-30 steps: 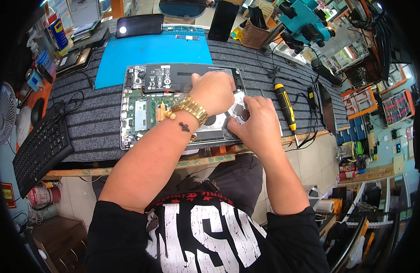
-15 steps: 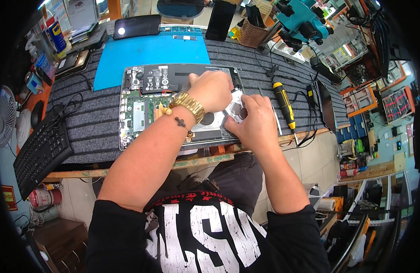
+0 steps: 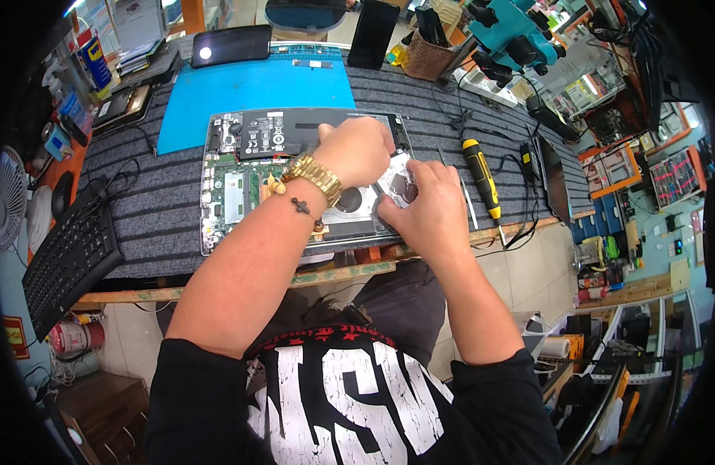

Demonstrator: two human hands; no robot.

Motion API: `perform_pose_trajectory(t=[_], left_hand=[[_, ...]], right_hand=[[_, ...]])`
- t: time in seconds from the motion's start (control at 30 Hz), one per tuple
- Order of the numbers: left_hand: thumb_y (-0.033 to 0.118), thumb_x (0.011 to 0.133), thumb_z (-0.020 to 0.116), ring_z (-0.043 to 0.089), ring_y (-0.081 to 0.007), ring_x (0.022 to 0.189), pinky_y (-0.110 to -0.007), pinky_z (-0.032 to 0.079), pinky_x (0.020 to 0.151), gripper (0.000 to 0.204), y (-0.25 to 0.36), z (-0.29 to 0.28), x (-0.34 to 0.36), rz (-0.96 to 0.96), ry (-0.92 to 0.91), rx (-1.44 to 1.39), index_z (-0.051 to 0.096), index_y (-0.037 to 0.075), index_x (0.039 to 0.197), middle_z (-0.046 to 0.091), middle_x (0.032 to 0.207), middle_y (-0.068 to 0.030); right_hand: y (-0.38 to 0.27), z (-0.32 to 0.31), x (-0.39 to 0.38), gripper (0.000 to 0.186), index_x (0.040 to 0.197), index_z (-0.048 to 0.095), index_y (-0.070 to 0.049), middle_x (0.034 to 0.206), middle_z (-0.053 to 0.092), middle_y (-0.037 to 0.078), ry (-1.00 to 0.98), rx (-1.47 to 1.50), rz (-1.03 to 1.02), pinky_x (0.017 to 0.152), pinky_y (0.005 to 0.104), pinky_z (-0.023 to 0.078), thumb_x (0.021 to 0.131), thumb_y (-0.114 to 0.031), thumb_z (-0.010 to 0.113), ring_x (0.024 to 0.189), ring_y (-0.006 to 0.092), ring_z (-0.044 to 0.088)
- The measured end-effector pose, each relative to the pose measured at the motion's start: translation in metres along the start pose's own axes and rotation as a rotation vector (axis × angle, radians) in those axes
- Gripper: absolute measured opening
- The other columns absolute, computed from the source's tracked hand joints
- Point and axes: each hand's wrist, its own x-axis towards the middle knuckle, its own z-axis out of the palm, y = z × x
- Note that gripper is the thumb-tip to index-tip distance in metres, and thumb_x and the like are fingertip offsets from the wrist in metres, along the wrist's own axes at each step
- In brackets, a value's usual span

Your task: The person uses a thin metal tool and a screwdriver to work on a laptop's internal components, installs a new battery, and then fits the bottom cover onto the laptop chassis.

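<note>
An opened laptop base point(image 3: 295, 242) lies on the bench with its insides showing. A black battery point(image 3: 253, 133) runs along its far side, and a green circuit board point(image 3: 218, 177) fills its left part. Near the middle sits a round fan point(image 3: 348, 201). My left hand point(image 3: 359, 151) is closed over the laptop's right half, its curled fingertips hidden beneath it; a gold watch circles that wrist. My right hand point(image 3: 431, 208) rests at the right edge, thumb and fingers around a silvery part point(image 3: 390, 183) with a dark rounded area. Whether that part is loose cannot be seen.
A yellow-and-black screwdriver point(image 3: 481, 178) and a thin metal tool point(image 3: 469, 203) lie to the right. Behind the laptop is a blue mat point(image 3: 249, 93) with a phone point(image 3: 232, 46). A teal microscope point(image 3: 520, 35) stands far right; a keyboard point(image 3: 71, 256) lies left.
The whole picture has shifted very slightly to the left. Both hands keep almost the same places on the laptop, and nothing visible has been let go or taken up.
</note>
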Motion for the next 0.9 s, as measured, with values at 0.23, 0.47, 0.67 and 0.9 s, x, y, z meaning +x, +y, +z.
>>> perform_pose_trajectory(t=[0.23, 0.47, 0.67, 0.9], left_hand=[[0.012, 0.103, 0.055, 0.079, -0.0216, 0.100, -0.038, 0.060, 0.091, 0.031, -0.020, -0.027, 0.002, -0.106, 0.170, -0.254, 0.083, 0.008, 0.115, 0.085, 0.108, -0.0079], [0.014, 0.101, 0.056, 0.079, -0.0238, 0.095, -0.039, 0.061, 0.092, 0.029, -0.016, -0.022, -0.003, -0.065, 0.228, -0.186, 0.083, 0.009, 0.111, 0.084, 0.100, -0.0096], [0.018, 0.097, 0.061, 0.077, -0.0291, 0.101, -0.049, 0.039, 0.104, 0.024, -0.017, -0.021, -0.003, -0.071, 0.248, -0.163, 0.086, 0.018, 0.098, 0.084, 0.095, -0.0066], [0.018, 0.099, 0.061, 0.077, -0.0283, 0.091, -0.048, 0.041, 0.105, 0.025, -0.015, -0.022, -0.010, -0.065, 0.214, 0.015, 0.086, 0.017, 0.101, 0.082, 0.087, -0.0076]], right_hand=[[-0.010, -0.003, 0.002, 0.053, 0.119, 0.073, 0.003, 0.114, 0.070, 0.020, -0.058, -0.025, 0.089, 0.099, 0.0518, 0.057, 0.081, -0.030, 0.088, 0.116, 0.0408, 0.064], [-0.019, -0.006, 0.009, 0.060, 0.129, 0.070, 0.003, 0.126, 0.066, 0.020, -0.120, -0.050, 0.156, 0.101, 0.0525, 0.058, 0.085, -0.034, 0.087, 0.122, 0.0409, 0.065], [-0.026, -0.009, 0.012, 0.055, 0.122, 0.072, 0.002, 0.124, 0.067, 0.020, -0.168, -0.073, 0.174, 0.099, 0.0524, 0.060, 0.087, -0.038, 0.087, 0.121, 0.0407, 0.066], [-0.027, -0.011, 0.013, 0.046, 0.109, 0.078, 0.002, 0.121, 0.068, 0.019, -0.209, -0.076, 0.176, 0.096, 0.0520, 0.060, 0.089, -0.039, 0.087, 0.119, 0.0399, 0.067]])
